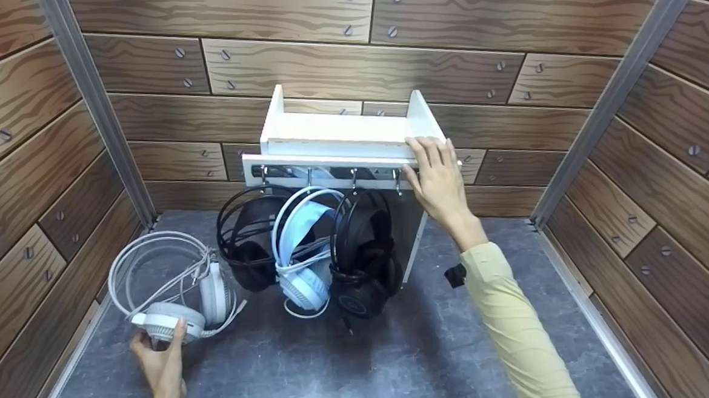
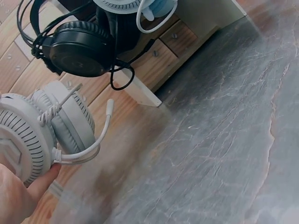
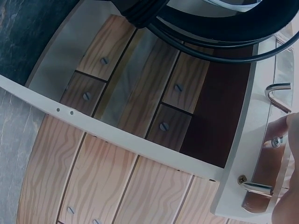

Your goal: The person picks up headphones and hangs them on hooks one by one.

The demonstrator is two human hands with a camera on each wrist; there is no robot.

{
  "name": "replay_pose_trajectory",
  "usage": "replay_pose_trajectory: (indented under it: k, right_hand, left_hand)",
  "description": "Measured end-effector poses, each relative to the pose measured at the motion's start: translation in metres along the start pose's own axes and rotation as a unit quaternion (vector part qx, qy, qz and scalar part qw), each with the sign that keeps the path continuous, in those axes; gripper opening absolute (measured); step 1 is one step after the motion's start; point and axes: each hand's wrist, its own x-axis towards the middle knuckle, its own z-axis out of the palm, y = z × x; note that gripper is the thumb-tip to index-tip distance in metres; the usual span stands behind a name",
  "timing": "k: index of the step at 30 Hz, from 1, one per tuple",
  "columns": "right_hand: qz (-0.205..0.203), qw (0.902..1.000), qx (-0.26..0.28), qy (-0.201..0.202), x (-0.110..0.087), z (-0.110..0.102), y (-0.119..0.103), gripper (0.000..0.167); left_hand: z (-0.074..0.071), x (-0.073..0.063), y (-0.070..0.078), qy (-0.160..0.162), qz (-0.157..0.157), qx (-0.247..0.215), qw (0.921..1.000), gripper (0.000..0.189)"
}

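Note:
At the left, my left hand [image 1: 164, 363] grips a white headset [image 1: 170, 321] by one ear cup, thumb against it; its cable is wound about the band. In the left wrist view the headset's thin microphone boom [image 2: 106, 122] sticks out. My right hand [image 1: 438, 179] rests on the right end of a white rack [image 1: 339, 130], fingers over its front top edge. From the rack's metal hooks [image 1: 354, 178] hang a black headset [image 1: 253, 240], a white headset [image 1: 301, 256] and another black headset [image 1: 364, 259]. The rightmost hook [image 1: 397, 181] bears nothing.
Wood-patterned panels [image 1: 298, 56] stand behind and on both sides, joined by grey metal corner strips [image 1: 104, 115]. The floor is a dark grey marbled surface [image 1: 315, 377]. A small black object [image 1: 455, 275] shows beside the right sleeve.

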Motion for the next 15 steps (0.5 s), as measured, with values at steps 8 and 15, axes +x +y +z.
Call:
replay_pose_trajectory:
  k: [8,15]
  right_hand:
    - [-0.003,1.0,-0.001,0.005,0.001,0.001,0.0,0.048]
    - [-0.011,0.9998,0.0,0.017,0.0,0.0,0.0,0.048]
  left_hand:
    - [-0.018,-0.012,0.004,-0.008,0.005,-0.037,0.9993,0.065]
    - [-0.032,-0.027,0.012,-0.027,0.03,-0.089,0.9953,0.056]
